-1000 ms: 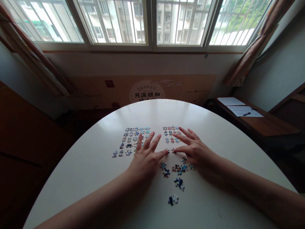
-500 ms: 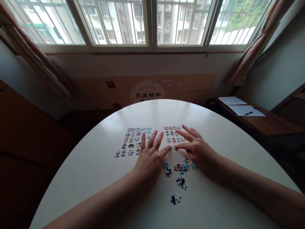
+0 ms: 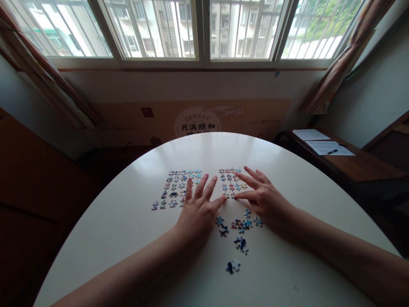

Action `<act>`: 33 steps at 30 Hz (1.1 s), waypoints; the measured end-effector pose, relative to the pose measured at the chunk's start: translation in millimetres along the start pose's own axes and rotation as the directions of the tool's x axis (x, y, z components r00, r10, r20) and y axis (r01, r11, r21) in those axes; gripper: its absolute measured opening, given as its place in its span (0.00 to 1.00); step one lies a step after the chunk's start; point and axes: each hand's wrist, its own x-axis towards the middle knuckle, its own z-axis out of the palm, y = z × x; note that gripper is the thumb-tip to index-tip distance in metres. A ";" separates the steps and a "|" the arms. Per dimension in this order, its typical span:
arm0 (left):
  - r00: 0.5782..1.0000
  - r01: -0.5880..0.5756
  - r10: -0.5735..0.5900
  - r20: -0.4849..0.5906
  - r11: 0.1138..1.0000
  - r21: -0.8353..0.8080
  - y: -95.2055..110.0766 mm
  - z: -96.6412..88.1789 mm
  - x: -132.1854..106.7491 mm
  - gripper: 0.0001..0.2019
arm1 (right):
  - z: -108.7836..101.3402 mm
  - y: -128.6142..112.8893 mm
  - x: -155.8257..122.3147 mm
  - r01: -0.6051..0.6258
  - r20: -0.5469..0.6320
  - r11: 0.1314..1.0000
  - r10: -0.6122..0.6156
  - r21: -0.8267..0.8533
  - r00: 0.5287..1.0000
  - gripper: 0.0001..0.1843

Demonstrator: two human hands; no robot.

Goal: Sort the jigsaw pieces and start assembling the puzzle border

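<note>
Both hands lie flat on a round white table (image 3: 128,230) among small coloured jigsaw pieces. My left hand (image 3: 198,209) is open, fingers spread, its fingertips over the right edge of a laid-out group of pieces (image 3: 179,187). My right hand (image 3: 262,198) is open too, fingers stretched over a second laid-out group (image 3: 230,180). The thumb tips of both hands nearly meet at a small piece (image 3: 229,196) below that group. Loose pieces (image 3: 239,224) lie in a cluster between my wrists, and a joined pair (image 3: 233,266) sits nearer to me.
A wide window runs along the far wall, with a printed cardboard sheet (image 3: 198,123) leaning below it. A dark wooden desk (image 3: 351,164) with papers and a pen stands to the right. Curtains hang at both sides.
Both hands have slid a little away from me, pushing the small piece between the thumbs up towards the right group of pieces.
</note>
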 end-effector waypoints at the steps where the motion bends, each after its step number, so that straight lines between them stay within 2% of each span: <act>1: 1.000 0.000 0.000 0.000 1.000 0.000 0.0 -0.2 -0.1 0.18 | -0.2 0.3 -0.1 0.003 -0.004 1.000 -0.003 0.002 1.000 0.16; 7: 1.000 -0.006 0.006 0.021 1.000 -0.005 1.7 -0.8 0.5 0.16 | -0.9 -0.3 1.2 -0.009 0.003 1.000 0.009 0.019 1.000 0.13; 10: 1.000 -0.012 0.012 0.006 1.000 -0.001 2.1 -0.4 0.3 0.17 | -1.2 0.2 0.9 -0.009 -0.010 1.000 0.010 0.028 1.000 0.17; 13: 0.996 -0.063 0.063 -0.060 0.998 -0.008 0.5 -4.5 -1.3 0.17 | -5.2 3.6 -1.0 0.008 -0.051 0.999 -0.006 0.036 0.999 0.21; 15: 0.985 -0.118 0.114 -0.127 0.993 -0.025 -1.5 -10.3 -3.0 0.14 | -11.1 7.8 -2.2 0.067 -0.051 0.996 -0.065 0.052 0.997 0.21; 18: 0.970 -0.163 0.150 -0.191 0.985 -0.053 -4.6 -18.7 -5.7 0.15 | -23.4 14.8 -2.6 0.205 0.016 0.971 -0.209 0.127 0.978 0.19; 20: 0.966 -0.175 0.157 -0.208 0.982 -0.073 -5.5 -21.4 -6.8 0.16 | -31.6 17.3 -2.1 0.246 0.068 0.950 -0.263 0.193 0.963 0.19; 23: 0.967 -0.188 0.165 -0.197 0.977 -0.104 -4.7 -21.4 -7.5 0.16 | -39.1 15.1 -1.4 0.242 0.141 0.937 -0.283 0.254 0.949 0.19; 27: 0.974 -0.185 0.165 -0.153 0.974 -0.130 -3.3 -20.6 -7.6 0.17 | -39.1 8.1 -2.6 0.234 0.232 0.926 -0.307 0.297 0.923 0.17; 33: 0.980 -0.188 0.174 -0.096 0.967 -0.171 -5.2 -19.0 -8.4 0.18 | -39.9 14.2 -1.4 0.215 0.276 0.949 -0.276 0.232 0.921 0.14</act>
